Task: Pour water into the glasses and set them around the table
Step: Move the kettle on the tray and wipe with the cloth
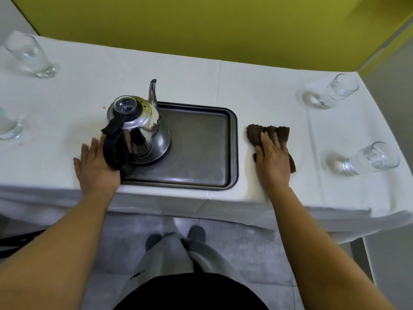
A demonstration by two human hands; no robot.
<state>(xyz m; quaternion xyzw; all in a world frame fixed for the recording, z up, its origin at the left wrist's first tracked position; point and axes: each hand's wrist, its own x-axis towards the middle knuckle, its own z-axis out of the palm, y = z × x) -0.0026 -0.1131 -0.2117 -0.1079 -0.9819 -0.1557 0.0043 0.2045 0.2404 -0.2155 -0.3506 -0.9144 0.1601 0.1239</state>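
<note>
Four water glasses are standing out at the ends of the white-clothed table [190, 77], which suggests the setting-out is largely done: one at the far left corner [29, 55], one along the left edge [9, 125], one toward the far right corner [330, 91] and one nearer the right front corner [368, 158]. All appear to be holding water.

The steel kettle [138, 128] is sitting on the left end of the dark metal tray [201, 144] at the middle of the front edge, probably so drips are landing on metal rather than cloth.

The left hand [96, 166] is lying flat and open on the tablecloth, touching the tray's left rim beside the kettle's black handle, gripping nothing and seemingly steadying the tray.

The right hand [272, 157] is pressing, fingers spread, on a brown cloth [268, 133] just right of the tray, likely wiping up spilled water.
</note>
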